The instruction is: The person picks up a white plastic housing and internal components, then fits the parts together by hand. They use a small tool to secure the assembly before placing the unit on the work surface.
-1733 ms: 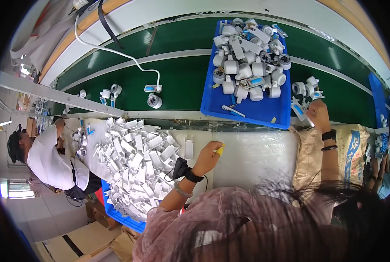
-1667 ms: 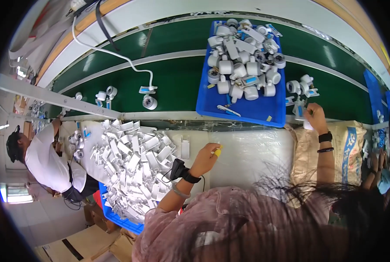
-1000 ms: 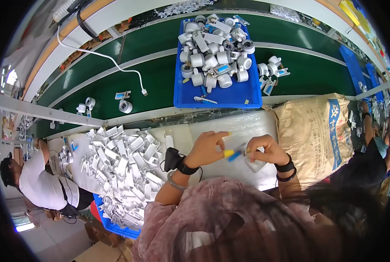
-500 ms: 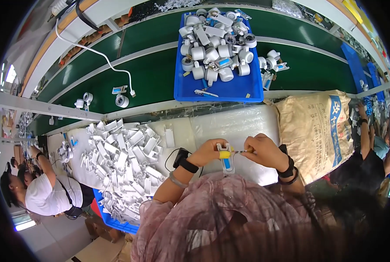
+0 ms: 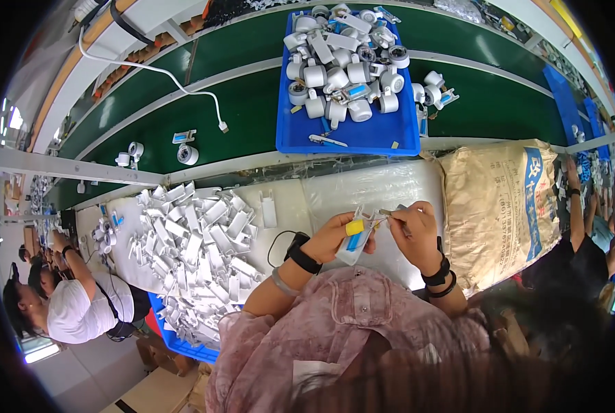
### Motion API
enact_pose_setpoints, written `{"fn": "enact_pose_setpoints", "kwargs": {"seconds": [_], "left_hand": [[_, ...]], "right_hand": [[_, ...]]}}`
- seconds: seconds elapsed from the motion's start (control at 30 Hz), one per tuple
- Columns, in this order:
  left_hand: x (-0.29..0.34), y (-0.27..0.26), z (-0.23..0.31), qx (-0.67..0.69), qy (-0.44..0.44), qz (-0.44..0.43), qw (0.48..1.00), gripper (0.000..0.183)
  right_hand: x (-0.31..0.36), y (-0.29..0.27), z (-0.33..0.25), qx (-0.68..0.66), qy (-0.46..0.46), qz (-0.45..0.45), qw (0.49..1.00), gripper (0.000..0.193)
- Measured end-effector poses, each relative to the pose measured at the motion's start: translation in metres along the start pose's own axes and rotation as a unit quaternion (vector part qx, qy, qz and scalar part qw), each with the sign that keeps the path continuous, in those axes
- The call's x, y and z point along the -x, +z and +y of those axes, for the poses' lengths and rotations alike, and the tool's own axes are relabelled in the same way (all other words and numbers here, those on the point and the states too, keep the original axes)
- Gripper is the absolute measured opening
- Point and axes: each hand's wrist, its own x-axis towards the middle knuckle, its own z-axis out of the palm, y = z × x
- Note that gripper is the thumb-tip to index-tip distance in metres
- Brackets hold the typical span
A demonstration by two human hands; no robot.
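Close in front of me, my left hand holds a narrow white plastic housing, tilted. A blue cylindrical cell lies in the housing, and a yellow patch sits above it. Beside the housing's upper end, my right hand is closed in a pinch on a small thin grey part. Fine wires seem to run between that part and the housing, but they are too small to follow. My fingertips partly hide the grey part.
Left is a heap of white housings reaching over a blue bin. A blue tray of white round-headed units stands ahead on the green belt. A white cable hangs there. A brown paper sack lies right. Co-workers sit both sides.
The housing has turned from upright to tilted in my left hand. My right hand has risen slightly, its fingers turned upward around the grey part. The hanging cable's plug has shifted right.
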Motion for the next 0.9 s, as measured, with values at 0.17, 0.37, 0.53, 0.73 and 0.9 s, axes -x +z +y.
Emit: {"fn": "enact_pose_setpoints", "kwargs": {"seconds": [0.17, 0.37, 0.53, 0.73, 0.9], "left_hand": [[0.0, 0.012, 0.009, -0.088, 0.014, 0.068, 0.994, 0.036], [-0.004, 0.024, 0.01, -0.164, 0.07, 0.129, 0.976, 0.028], [-0.002, 0.033, 0.004, -0.239, 0.113, 0.143, 0.954, 0.029], [0.0, 0.043, 0.005, -0.288, 0.141, 0.128, 0.939, 0.028], [0.005, 0.048, 0.009, -0.334, 0.113, 0.114, 0.929, 0.035]], "right_hand": [[0.007, 0.006, -0.003, -0.049, 0.025, 0.021, 0.998, 0.022], [0.01, 0.013, -0.005, -0.11, 0.023, 0.02, 0.993, 0.02], [0.009, 0.016, -0.01, -0.097, 0.035, 0.036, 0.994, 0.021], [0.013, 0.019, -0.011, -0.09, 0.038, 0.046, 0.994, 0.022], [0.015, 0.02, -0.011, -0.1, 0.047, 0.054, 0.992, 0.023]]}}
